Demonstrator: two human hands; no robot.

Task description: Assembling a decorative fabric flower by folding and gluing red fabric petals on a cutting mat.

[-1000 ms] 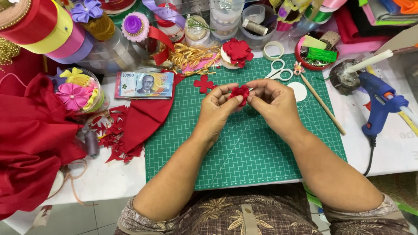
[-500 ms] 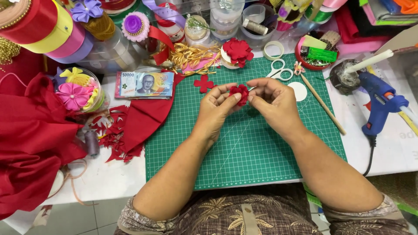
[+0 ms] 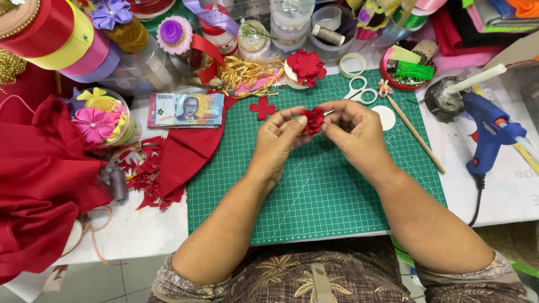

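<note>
Green cutting mat [image 3: 314, 191] on white table [image 3: 135, 230]

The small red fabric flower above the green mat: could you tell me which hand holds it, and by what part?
Both hands hold the red fabric flower: the left hand and the right hand pinch its opposite edges between fingertips, above the green cutting mat.

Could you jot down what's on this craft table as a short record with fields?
Left hand: pinches the small red fabric flower
Right hand: pinches the same flower from the other side
Surface: green cutting mat
Behind the hands: white scissors, finished red flower, red cross-shaped cutout
Right side: blue glue gun, wooden stick
Left side: red cloth, banknotes
</note>
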